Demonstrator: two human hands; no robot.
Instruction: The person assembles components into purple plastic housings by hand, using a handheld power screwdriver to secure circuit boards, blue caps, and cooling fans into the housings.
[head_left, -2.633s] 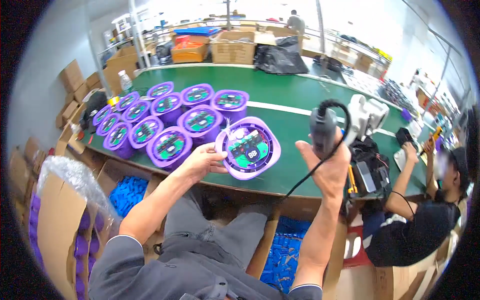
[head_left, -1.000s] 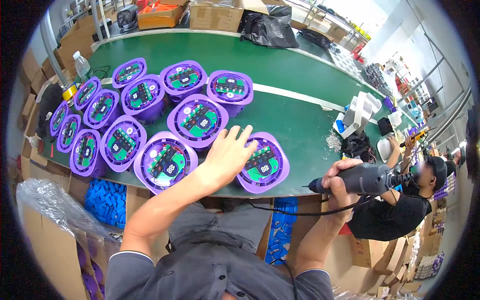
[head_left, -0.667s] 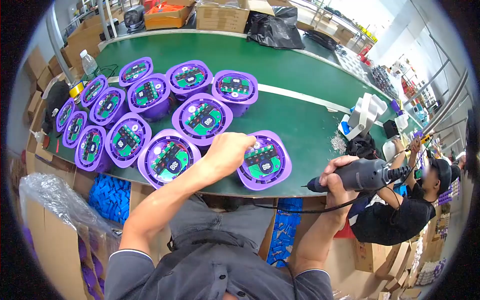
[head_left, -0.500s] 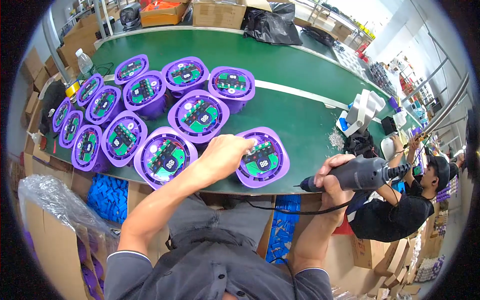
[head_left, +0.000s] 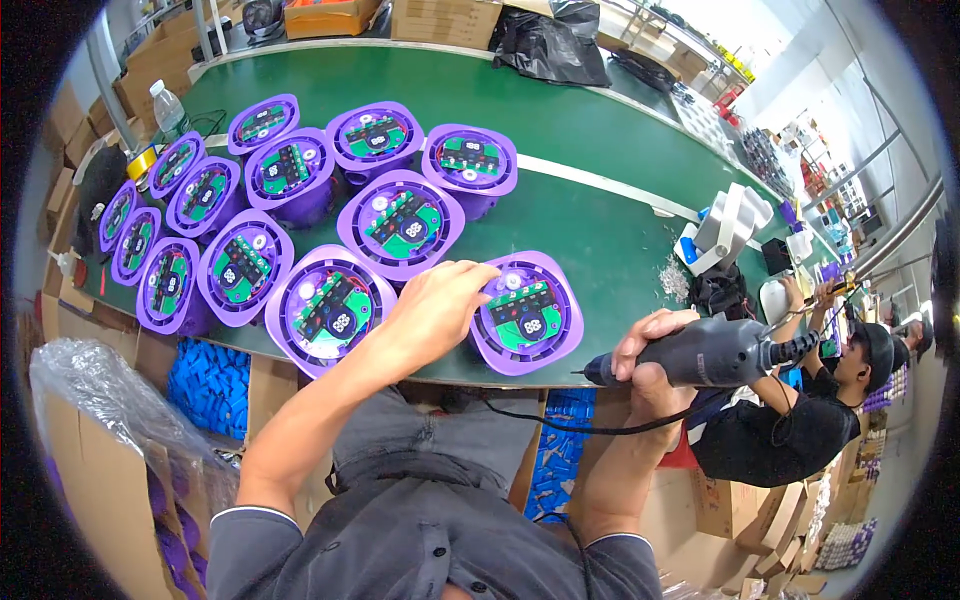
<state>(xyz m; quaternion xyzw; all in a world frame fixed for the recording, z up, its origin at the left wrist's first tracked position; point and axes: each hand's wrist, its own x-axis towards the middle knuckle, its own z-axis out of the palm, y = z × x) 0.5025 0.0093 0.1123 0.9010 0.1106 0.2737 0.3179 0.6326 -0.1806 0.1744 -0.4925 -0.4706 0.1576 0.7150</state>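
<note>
A purple housing [head_left: 568, 325] with an exposed green circuit board [head_left: 519, 312] stands at the table's front edge. My left hand [head_left: 436, 308] is at its upper left rim, fingers pinched together. Whether they hold something small is hidden. My right hand [head_left: 650, 365] grips a black electric screwdriver [head_left: 705, 352], its bit pointing left, a little right of the housing and apart from it. A black cord runs from under the screwdriver hand toward my lap. Several similar purple housings [head_left: 277, 345] with boards fill the table's left side.
The green table [head_left: 590, 220] carries a pile of small screws [head_left: 672, 280] and a white-grey device [head_left: 728, 225] at right. A bottle [head_left: 170, 110] stands far left. Boxes of blue pieces [head_left: 208, 388] lie below the front edge. A co-worker [head_left: 790, 420] sits at right.
My left hand has drawn back slightly left from the board to the housing's rim. My right hand has shifted a little left with the screwdriver.
</note>
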